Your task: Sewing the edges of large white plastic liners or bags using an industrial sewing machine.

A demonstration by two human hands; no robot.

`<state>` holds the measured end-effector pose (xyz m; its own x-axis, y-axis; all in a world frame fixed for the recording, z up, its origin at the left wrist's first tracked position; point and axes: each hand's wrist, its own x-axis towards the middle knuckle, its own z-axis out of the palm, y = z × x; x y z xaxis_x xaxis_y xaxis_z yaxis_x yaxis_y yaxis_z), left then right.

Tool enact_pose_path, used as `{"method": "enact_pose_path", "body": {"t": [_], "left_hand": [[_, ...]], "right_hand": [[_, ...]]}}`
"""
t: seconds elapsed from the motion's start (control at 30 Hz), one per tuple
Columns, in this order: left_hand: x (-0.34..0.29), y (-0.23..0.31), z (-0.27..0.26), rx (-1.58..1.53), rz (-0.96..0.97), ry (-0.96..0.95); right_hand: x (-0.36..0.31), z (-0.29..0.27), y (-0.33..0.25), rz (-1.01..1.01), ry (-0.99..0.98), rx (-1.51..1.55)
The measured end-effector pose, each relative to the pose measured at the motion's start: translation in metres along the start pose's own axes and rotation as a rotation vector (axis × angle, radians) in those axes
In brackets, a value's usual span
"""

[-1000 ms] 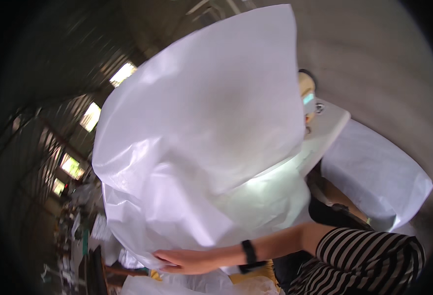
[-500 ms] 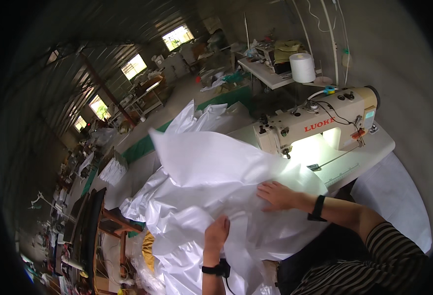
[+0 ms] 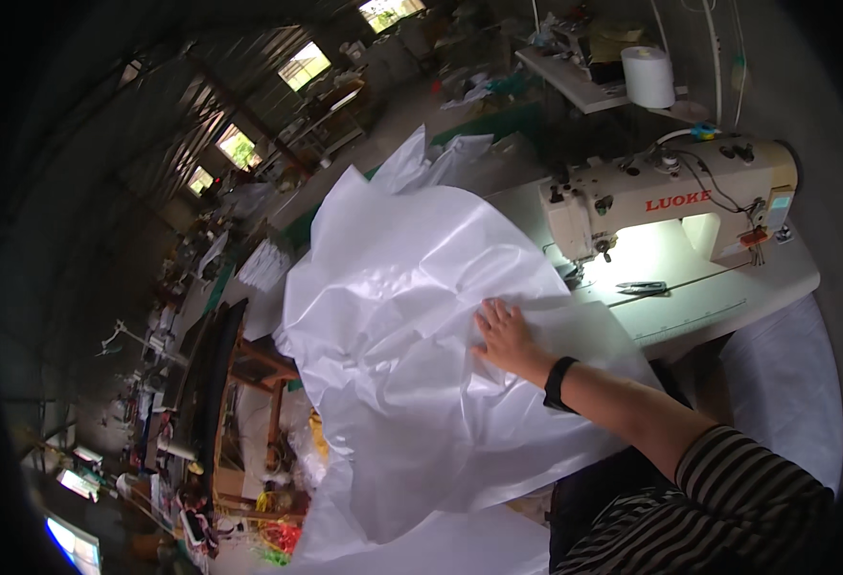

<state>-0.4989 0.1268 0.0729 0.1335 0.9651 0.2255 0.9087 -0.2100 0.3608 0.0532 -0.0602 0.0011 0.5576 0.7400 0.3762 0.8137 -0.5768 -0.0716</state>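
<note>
A large sheet of shiny white plastic fabric (image 3: 393, 326) spreads crumpled in front of me, over the left part of the sewing table. My right hand (image 3: 508, 337) lies on it, palm down, fingers stretched out and somewhat apart, gripping nothing. Just beyond the sheet's right side stands a white sewing machine (image 3: 671, 196), its work lamp lit. The sheet's edge comes up close to the machine's needle end. On the machine bed rests a pair of small thread snips (image 3: 642, 287). My left hand is out of sight.
A white thread cone (image 3: 648, 77) stands behind the machine, by another work table (image 3: 575, 84). A wooden frame (image 3: 268, 412) is at the left of the sheet, with a stack of white pieces (image 3: 264, 264) beyond. More white fabric (image 3: 786, 383) hangs at the right.
My left hand has gone from view. The raised flap of the sheet has settled and spread out. My right hand stays on the fabric, and the whole view has shifted.
</note>
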Motion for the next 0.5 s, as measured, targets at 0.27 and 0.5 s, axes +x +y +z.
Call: {"method": "enact_pose_path", "body": {"t": [0.27,0.5], "left_hand": [[-0.025,0.062,-0.159,-0.405,0.195,0.422],[-0.029,0.240,-0.168,-0.877,0.938,0.444]], "right_hand": [[-0.036,-0.022,-0.012,0.128,0.042,0.050],[-0.121,-0.068,0.021,-0.114,0.046,0.431]]}}
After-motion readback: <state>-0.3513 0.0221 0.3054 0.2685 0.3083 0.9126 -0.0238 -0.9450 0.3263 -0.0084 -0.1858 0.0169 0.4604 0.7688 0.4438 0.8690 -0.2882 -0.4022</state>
